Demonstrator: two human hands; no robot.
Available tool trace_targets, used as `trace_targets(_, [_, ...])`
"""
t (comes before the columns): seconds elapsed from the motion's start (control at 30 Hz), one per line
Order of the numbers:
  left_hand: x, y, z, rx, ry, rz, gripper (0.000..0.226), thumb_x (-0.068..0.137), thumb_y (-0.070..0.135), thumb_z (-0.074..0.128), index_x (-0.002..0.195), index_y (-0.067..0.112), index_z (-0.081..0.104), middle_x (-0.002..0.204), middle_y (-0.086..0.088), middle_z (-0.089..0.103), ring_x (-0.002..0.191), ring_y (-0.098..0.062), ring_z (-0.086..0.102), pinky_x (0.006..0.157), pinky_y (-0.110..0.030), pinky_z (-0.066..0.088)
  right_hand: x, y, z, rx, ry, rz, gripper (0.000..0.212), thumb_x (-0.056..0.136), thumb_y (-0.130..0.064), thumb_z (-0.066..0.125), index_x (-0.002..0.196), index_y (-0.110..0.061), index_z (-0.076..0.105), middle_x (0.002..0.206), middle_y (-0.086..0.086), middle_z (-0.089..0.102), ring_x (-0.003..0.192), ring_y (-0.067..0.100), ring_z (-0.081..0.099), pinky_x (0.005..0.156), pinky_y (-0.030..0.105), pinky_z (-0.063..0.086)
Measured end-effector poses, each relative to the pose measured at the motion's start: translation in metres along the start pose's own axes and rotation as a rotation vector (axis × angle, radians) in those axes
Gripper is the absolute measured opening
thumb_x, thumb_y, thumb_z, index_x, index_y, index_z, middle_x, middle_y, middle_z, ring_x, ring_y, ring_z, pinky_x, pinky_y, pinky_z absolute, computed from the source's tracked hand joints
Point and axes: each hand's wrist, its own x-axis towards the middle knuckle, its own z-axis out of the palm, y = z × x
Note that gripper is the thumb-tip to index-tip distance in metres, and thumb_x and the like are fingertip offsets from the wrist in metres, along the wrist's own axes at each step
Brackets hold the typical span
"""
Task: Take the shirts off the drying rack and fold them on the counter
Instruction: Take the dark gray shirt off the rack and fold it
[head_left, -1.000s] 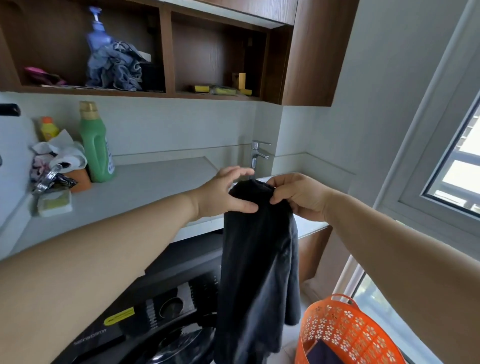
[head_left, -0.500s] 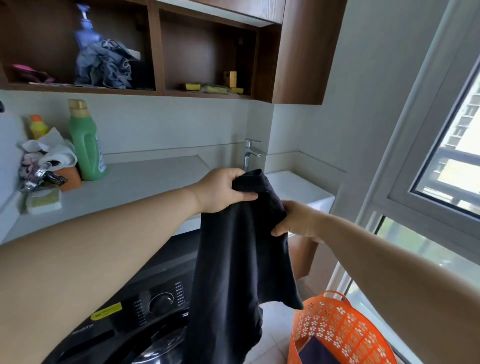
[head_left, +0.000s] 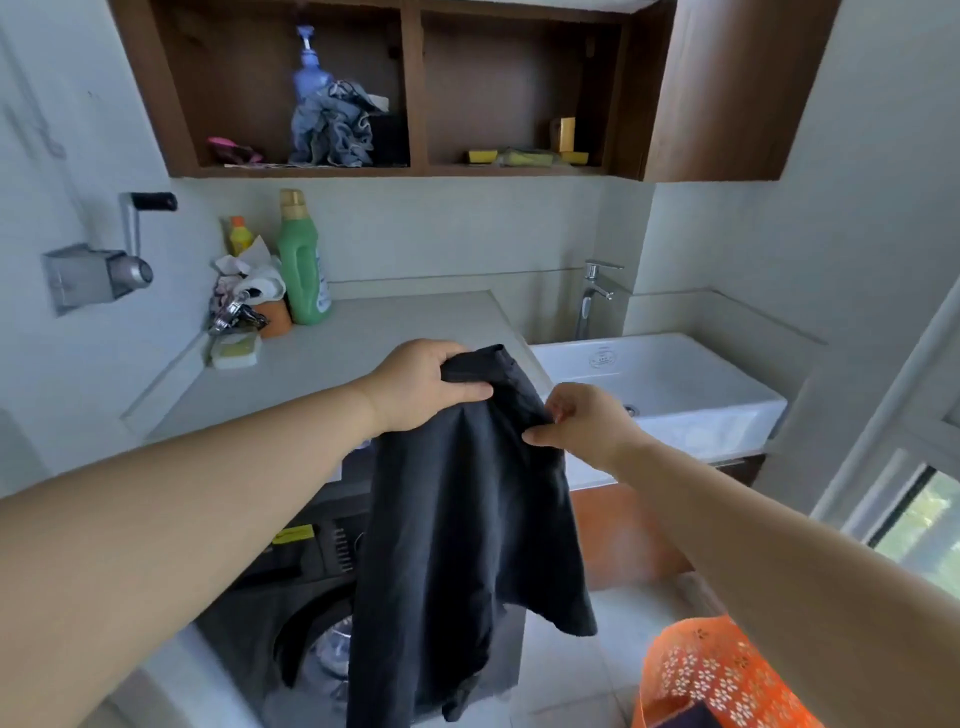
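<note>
Fingers (head_left: 470, 389) of left hand (head_left: 421, 384) curl round black shirt (head_left: 467, 519) top edge; right hand (head_left: 582, 423) pinches its side. Shirt hangs before counter (head_left: 363, 343). Orange basket (head_left: 711, 675) holds dark cloth; white sink (head_left: 675, 379) contents indeterminate.

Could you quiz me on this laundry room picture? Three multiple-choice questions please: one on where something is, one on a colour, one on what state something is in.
1. Where is the green bottle?
A. in the sink
B. on the counter by the wall
C. on the shelf

2. What colour is the basket?
A. orange
B. white
C. blue

3. What state is the black shirt in?
A. folded flat on the counter
B. hanging from both hands
C. lying in the basket

Answers:
1 B, it stands at the back of the counter.
2 A, orange lattice.
3 B, the left hand and right hand grip its top.
</note>
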Motion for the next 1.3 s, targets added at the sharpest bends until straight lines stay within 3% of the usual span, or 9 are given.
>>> trace_targets(0.2, [-0.019,0.002,0.004,-0.008,0.041,-0.083,0.009,0.081,0.022,0.075,0.085,0.02,0.067,0.074,0.004,0.061,0.063,-0.004,0.05,0.061,-0.014,0.039,-0.005,-0.016,0.011,0.481,-0.199,-0.162,0.019,0.068,0.003,0.07,0.083,-0.008,0.063,0.084,0.0,0.064,0.081,0.015,0.06,0.081,0.029,0.048])
trace_targets(0.3, [-0.024,0.007,0.0,-0.026,0.086,-0.095,0.009,0.08,0.023,0.075,0.083,0.024,0.067,0.075,0.007,0.063,0.062,0.0,0.054,0.06,-0.01,0.041,-0.004,-0.016,0.011,0.441,-0.298,-0.113,0.038,0.058,-0.006,0.067,0.094,0.006,0.065,0.083,0.008,0.063,0.079,0.019,0.059,0.078,0.032,0.048])
trace_targets(0.5, [-0.032,0.023,-0.022,-0.091,0.228,-0.098,0.013,0.08,0.025,0.075,0.092,0.028,0.069,0.086,0.014,0.07,0.075,0.002,0.063,0.078,-0.014,0.05,-0.007,0.011,0.019,0.008,-0.439,0.016,0.038,0.076,-0.015,0.075,0.112,-0.009,0.066,0.106,0.004,0.068,0.098,0.02,0.063,0.084,0.025,0.045])
trace_targets(0.63, [-0.039,0.022,-0.046,-0.075,0.296,-0.147,0.021,0.078,0.031,0.076,0.098,0.025,0.07,0.097,0.005,0.073,0.094,-0.013,0.068,0.092,-0.029,0.052,-0.005,0.021,0.002,-0.23,-0.368,0.023,0.032,0.08,-0.022,0.074,0.107,-0.005,0.07,0.087,0.003,0.06,0.081,0.018,0.055,0.07,0.022,0.039])
trace_targets(0.73, [-0.047,0.015,-0.066,0.052,0.329,-0.227,0.026,0.08,0.036,0.074,0.101,0.023,0.067,0.089,0.01,0.069,0.082,-0.005,0.064,0.074,-0.014,0.051,0.009,0.022,-0.027,-0.068,-0.159,0.037,0.015,0.075,-0.017,0.08,0.08,-0.007,0.071,0.069,0.002,0.054,0.063,0.017,0.044,0.051,0.022,0.033])
trace_targets(0.87, [-0.05,0.0,-0.085,0.509,0.333,-0.281,0.04,0.082,0.049,0.065,0.097,0.012,0.064,0.089,-0.004,0.063,0.084,-0.019,0.057,0.076,-0.032,0.047,0.024,0.012,-0.051,-0.051,-0.097,-0.033,0.017,0.073,-0.015,0.082,0.078,-0.018,0.066,0.073,-0.004,0.059,0.07,0.015,0.053,0.063,0.024,0.04])
trace_targets(1.17, [-0.021,-0.029,-0.133,0.591,0.183,-0.409,0.026,0.095,0.028,0.053,0.108,0.007,0.059,0.103,-0.011,0.058,0.095,-0.025,0.052,0.074,-0.031,0.04,0.072,-0.006,-0.033,0.037,-0.018,-0.117,0.021,0.088,-0.015,0.066,0.104,-0.024,0.056,0.094,0.004,0.06,0.088,0.024,0.057,0.073,0.029,0.042])
trace_targets(1.23, [-0.006,-0.042,-0.142,0.669,0.212,-0.41,0.028,0.095,0.033,0.053,0.104,0.007,0.059,0.09,-0.006,0.057,0.091,-0.027,0.053,0.075,-0.032,0.042,0.09,-0.014,-0.028,-0.049,-0.005,-0.13,0.003,0.091,-0.015,0.061,0.09,-0.016,0.064,0.083,0.005,0.062,0.083,0.025,0.056,0.067,0.028,0.04])
trace_targets(1.3, [0.011,-0.059,-0.147,0.666,0.311,-0.383,0.026,0.094,0.038,0.053,0.097,0.013,0.058,0.082,-0.001,0.052,0.088,-0.027,0.053,0.074,-0.033,0.041,0.107,-0.021,-0.026,-0.088,0.02,-0.115,0.017,0.093,-0.016,0.059,0.077,-0.013,0.063,0.073,0.007,0.059,0.075,0.025,0.052,0.061,0.028,0.037])
